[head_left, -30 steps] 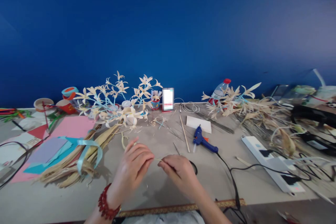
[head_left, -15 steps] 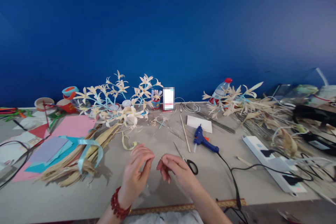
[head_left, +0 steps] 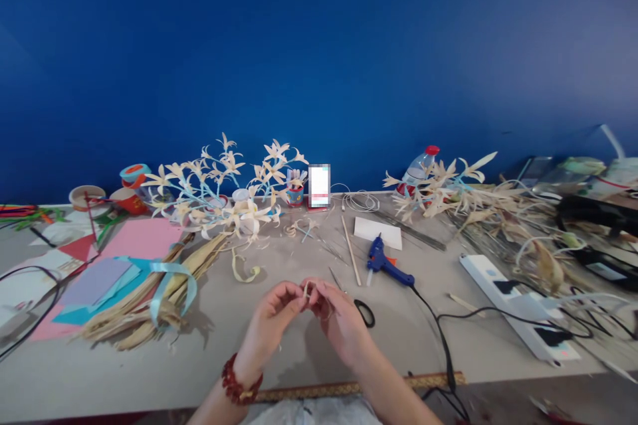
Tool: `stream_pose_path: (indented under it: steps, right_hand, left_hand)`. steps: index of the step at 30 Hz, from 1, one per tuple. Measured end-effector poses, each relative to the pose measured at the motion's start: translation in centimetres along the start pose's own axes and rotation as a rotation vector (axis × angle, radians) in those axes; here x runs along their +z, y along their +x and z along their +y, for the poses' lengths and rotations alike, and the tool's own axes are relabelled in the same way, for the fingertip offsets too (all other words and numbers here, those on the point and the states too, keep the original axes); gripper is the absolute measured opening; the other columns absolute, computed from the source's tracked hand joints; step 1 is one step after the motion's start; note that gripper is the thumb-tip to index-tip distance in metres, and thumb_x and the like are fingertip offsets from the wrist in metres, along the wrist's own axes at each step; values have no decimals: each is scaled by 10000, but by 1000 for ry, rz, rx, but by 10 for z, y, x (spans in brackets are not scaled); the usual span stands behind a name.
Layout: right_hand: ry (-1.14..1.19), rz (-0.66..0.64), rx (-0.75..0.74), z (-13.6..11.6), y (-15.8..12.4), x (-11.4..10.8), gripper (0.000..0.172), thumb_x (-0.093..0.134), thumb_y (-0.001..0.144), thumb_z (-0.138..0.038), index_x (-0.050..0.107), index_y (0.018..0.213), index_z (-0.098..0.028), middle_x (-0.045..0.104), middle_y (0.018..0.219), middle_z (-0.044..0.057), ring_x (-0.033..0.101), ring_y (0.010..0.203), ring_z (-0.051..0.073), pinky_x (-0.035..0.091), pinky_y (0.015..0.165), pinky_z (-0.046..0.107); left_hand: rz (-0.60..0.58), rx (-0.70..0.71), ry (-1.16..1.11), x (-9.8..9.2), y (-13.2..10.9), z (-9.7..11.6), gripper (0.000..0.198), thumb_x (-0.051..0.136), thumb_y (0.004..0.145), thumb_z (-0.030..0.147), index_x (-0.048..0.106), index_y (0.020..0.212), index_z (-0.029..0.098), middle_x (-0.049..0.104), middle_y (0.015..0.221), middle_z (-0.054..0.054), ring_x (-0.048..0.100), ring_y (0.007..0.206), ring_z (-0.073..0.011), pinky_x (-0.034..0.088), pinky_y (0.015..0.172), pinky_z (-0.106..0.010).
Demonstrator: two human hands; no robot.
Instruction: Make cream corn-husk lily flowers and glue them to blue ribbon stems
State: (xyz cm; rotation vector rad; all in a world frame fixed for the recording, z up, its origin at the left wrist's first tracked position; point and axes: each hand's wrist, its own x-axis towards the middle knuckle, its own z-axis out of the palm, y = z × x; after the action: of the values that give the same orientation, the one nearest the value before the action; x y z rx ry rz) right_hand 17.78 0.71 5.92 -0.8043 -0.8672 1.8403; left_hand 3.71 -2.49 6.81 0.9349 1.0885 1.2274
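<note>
"Where are the two hands?"

"The left hand [head_left: 272, 320] and the right hand [head_left: 345, 320] are close together over the counter [head_left: 219, 372]."

"Is there anything in the grip?"

"Yes, a thin, pale strip [head_left: 306, 290]. It is up off the counter, between the fingertips of both hands."

"How do the fingers hold it?"

"The left thumb and finger are pinching it. The right fingers are bent in and pinch it too."

"Can you see all of it?"

"No, the fingers hide some, so I can't tell how long it is."

"What is near the right hand?"

"Scissors [head_left: 365, 313] lie just beside it, and it hides part of them. A stick [head_left: 351, 252] lies past them. A blue glue gun [head_left: 391, 268] is to the right of the stick."

"And near the left hand?"

"A pale curl [head_left: 238, 273] lies past it. Farther left are dry husks [head_left: 199, 265] with a blue ribbon [head_left: 158, 299]."

"What's on the left wrist?"

"A red bracelet [head_left: 240, 382]!"
</note>
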Motion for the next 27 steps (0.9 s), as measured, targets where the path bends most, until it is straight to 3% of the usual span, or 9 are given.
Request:
stream_pose_path:
  steps: [3, 6, 12, 18, 23, 27]
  right_hand:
    - [30, 54, -40, 3, 0, 4, 370, 596, 807, -470, 563, 569, -188, 614, 962, 63, 553, 820, 195, 460, 717, 295]
    - [17, 80, -67, 6, 0, 7, 312, 571, 807, -444, 615, 632, -190, 578, 1015, 62, 541, 853, 199, 445, 684, 277]
    - [-7, 6, -32, 8, -2, 6, 203, 645, 732, -375, 643, 646, -191, 583, 1077, 60, 554, 917, 217, 428, 720, 278]
    - [68, 8, 2, -1, -4, 7, 163, 747, 674, -327, 670, 629, -191, 597, 1042, 70, 539, 993, 234, 435, 766, 270]
    - [60, -13, 1, -5, -4, -1, 192, 754, 695, -344, 665, 647, -181, 583, 1012, 58, 516, 663, 136, 425, 606, 255]
    - [-164, 17, -138, -13, -3, -10, 186, 738, 738, -353, 659, 682, -194, 578, 922, 42, 545, 807, 179, 437, 742, 283]
  left_hand:
    - [-2, -53, -144, 7, -1, -1, 107, 680, 808, 264, 646, 775, 169, 633, 829, -21, 550, 807, -156, 433, 795, -277]
    - [-19, -100, -262, 14, -1, -7, 87, 700, 787, 229, 641, 770, 168, 630, 844, -19, 545, 834, -158, 421, 824, -287]
    - [-44, -109, -429, 17, -1, -17, 36, 697, 771, 179, 664, 766, 167, 612, 808, -7, 525, 819, -146, 405, 810, -269]
    - [-86, -135, -448, 17, -3, -10, 27, 690, 762, 162, 674, 784, 160, 633, 836, -26, 541, 860, -160, 396, 834, -272]
    - [-155, -121, -448, 15, -4, -2, 99, 670, 800, 202, 623, 723, 161, 619, 742, -26, 549, 772, -152, 396, 775, -271]
    - [-164, -158, -406, 10, -5, 2, 111, 677, 809, 226, 611, 748, 160, 636, 718, -31, 555, 738, -145, 394, 747, -257]
